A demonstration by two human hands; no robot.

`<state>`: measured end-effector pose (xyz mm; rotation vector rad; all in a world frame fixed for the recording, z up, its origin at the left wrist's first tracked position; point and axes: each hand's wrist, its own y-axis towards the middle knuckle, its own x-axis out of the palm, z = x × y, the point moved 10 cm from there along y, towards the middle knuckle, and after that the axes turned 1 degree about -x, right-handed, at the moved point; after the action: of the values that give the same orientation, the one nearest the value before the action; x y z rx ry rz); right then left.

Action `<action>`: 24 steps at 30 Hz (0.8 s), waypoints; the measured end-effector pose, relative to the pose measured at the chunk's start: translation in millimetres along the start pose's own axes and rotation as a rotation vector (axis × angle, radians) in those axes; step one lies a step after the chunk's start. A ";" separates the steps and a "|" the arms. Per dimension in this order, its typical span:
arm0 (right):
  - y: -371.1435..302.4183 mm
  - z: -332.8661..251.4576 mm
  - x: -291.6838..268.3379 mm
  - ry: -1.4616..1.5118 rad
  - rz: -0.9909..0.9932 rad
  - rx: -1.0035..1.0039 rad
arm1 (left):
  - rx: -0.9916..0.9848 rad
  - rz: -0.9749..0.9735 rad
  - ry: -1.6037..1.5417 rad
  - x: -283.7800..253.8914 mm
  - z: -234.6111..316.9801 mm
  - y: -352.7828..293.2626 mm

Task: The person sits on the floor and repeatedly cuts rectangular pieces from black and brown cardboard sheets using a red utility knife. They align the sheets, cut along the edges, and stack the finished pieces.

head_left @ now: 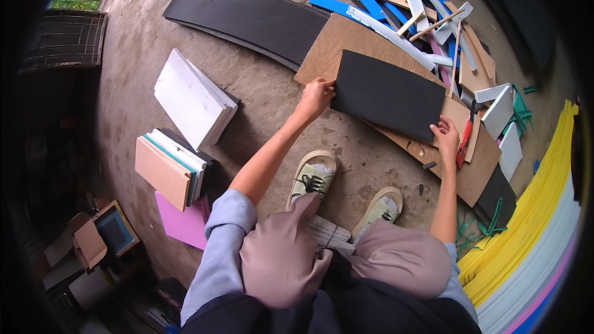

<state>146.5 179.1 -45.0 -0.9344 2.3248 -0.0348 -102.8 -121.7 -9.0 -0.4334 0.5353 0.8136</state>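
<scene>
Between my two hands is a black foam sheet (390, 96), rectangular and flat. My left hand (317, 97) pinches its left edge. At its lower right corner my right hand (445, 133) grips it between thumb and fingers. Beneath it lies a brown board (346, 40), partly hidden by the sheet; I cannot tell whether the two touch. A red utility knife (464, 142) rests on the board just right of my right hand. Long black sheets (247, 21) lie stacked on the floor beyond my left hand.
A heap of offcut strips (414, 6) in blue, white and tan sprawls at the far right. To the left stand white sheets (192, 99), a mixed stack (167, 167) and a pink sheet (179, 219). Yellow sheets (526, 210) line the right side. Green scraps (492, 219) lie near them.
</scene>
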 end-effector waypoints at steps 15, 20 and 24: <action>7.8 12.0 -11.5 0.105 -0.130 0.037 | -0.167 -0.726 -0.024 46.9 -8.2 28.8; 4.8 5.6 -4.9 0.161 -0.166 0.057 | -0.076 -0.652 0.077 45.4 -18.6 29.0; 2.0 10.3 -7.5 0.119 -0.170 0.070 | 0.033 -0.561 0.262 45.7 -11.7 28.5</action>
<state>155.2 187.4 -49.7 -1.1186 2.3297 -0.2466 -102.0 -85.0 -50.1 -0.6280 0.6283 0.2087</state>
